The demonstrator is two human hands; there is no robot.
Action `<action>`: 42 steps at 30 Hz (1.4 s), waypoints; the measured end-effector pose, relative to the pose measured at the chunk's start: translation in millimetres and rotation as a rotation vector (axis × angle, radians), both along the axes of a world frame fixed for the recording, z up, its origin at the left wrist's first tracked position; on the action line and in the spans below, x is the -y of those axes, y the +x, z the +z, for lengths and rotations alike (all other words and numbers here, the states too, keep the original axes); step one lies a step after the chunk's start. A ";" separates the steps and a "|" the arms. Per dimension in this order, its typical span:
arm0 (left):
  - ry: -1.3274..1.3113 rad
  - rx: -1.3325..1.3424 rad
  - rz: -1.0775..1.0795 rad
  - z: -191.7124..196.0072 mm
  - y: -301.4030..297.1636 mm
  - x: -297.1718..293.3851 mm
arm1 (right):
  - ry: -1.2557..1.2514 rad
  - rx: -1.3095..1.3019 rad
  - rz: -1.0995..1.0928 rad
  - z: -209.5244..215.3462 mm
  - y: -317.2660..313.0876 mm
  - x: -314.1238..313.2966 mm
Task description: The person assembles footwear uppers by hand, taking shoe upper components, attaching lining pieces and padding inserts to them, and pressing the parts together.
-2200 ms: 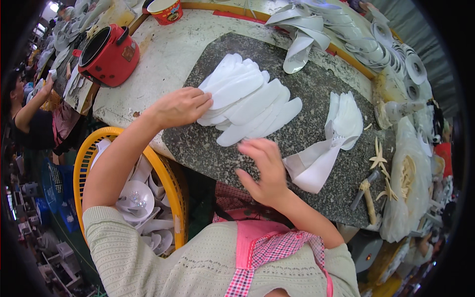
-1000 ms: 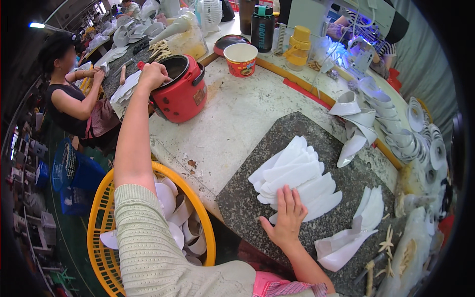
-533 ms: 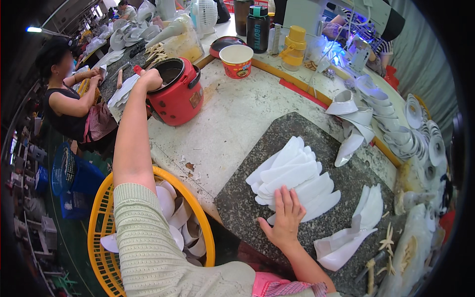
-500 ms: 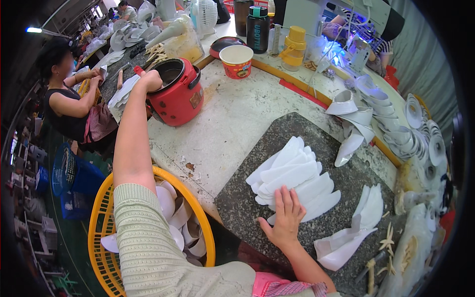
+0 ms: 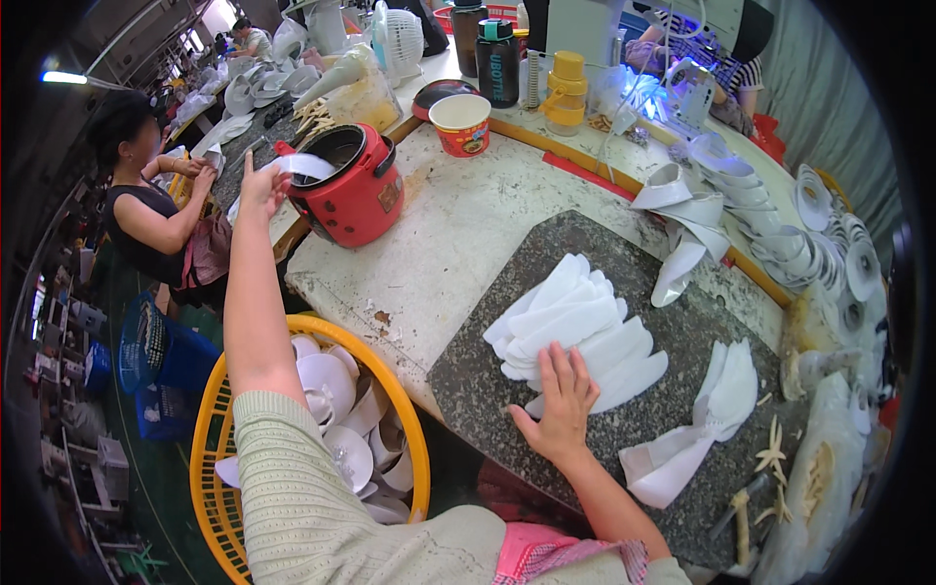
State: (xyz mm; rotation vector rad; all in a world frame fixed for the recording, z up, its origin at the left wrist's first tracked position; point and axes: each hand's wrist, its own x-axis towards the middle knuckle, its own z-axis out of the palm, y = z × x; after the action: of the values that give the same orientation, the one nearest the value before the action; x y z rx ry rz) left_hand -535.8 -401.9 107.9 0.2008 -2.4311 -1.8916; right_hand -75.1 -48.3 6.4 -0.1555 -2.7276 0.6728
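My left hand [image 5: 261, 187] is stretched out beside the red pot [image 5: 353, 213]. Its fingers are closed on a curved white strip [image 5: 306, 166], which reaches over the pot's rim toward the dark opening. My right hand [image 5: 562, 408] lies with fingers spread on the near edge of a fanned pile of white, rounded flat pieces [image 5: 570, 317]. That pile rests on a dark speckled slab [image 5: 468, 361]. Right of it on the slab sits a bent white piece [image 5: 673, 466] with another fan of white pieces [image 5: 729, 385] at its far end.
A yellow basket [image 5: 421, 458] of white curved parts stands below my left arm. Beyond the slab are a red paper tub [image 5: 461, 136], dark bottle [image 5: 497, 73], yellow-lidded jar [image 5: 565, 97] and stacked white parts [image 5: 751, 195]. A co-worker [image 5: 161, 219] works at the left.
My left hand has moved left and down from the pot's opening, and the white strip now shows at its fingers. My right hand stays on the pile. The view has shifted slightly.
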 end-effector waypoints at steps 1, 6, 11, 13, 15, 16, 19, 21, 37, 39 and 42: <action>0.313 0.081 0.035 -7.5 8.5 15.8 | -0.006 -0.001 -0.001 1.6 2.2 0.3; 0.713 -0.060 0.122 -8.4 36.8 54.2 | -0.247 -0.164 0.053 -1.3 3.6 -8.0; 0.475 -0.445 -0.108 72.5 107.5 -71.0 | -0.593 -0.447 0.077 37.7 24.1 -17.3; 0.441 -0.472 -0.247 104.4 180.7 -146.5 | -0.737 -0.501 0.143 64.0 30.3 -30.9; 0.549 -0.458 -0.474 115.1 255.2 -223.7 | -0.776 -0.540 0.076 96.2 46.4 -50.9; 0.593 -0.430 -0.566 113.4 292.8 -264.8 | -0.810 -0.561 0.033 108.8 53.7 -66.1; 0.689 -0.275 -0.766 93.6 398.8 -361.0 | -0.968 -0.640 -0.009 123.8 67.5 -107.1; 0.753 -0.080 -0.835 70.4 456.1 -399.3 | -1.096 -0.678 -0.014 120.2 76.1 -136.6; 0.189 0.255 -1.376 -61.8 504.0 -388.0 | -1.348 -0.633 -0.190 -2.1 237.4 -167.9; 0.331 0.216 -1.477 -77.6 488.8 -394.0 | -1.320 -0.622 -0.253 0.1 236.9 -158.4; 0.096 0.359 -1.566 -83.9 454.7 -376.4 | -0.964 -0.677 -0.330 -3.0 235.3 -146.0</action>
State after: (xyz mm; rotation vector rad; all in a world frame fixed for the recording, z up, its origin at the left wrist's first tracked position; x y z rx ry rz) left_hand -81.0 -25.5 24.0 -2.0719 -2.8971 -2.3775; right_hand 160.3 97.6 3.4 -0.4743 -1.5231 1.5285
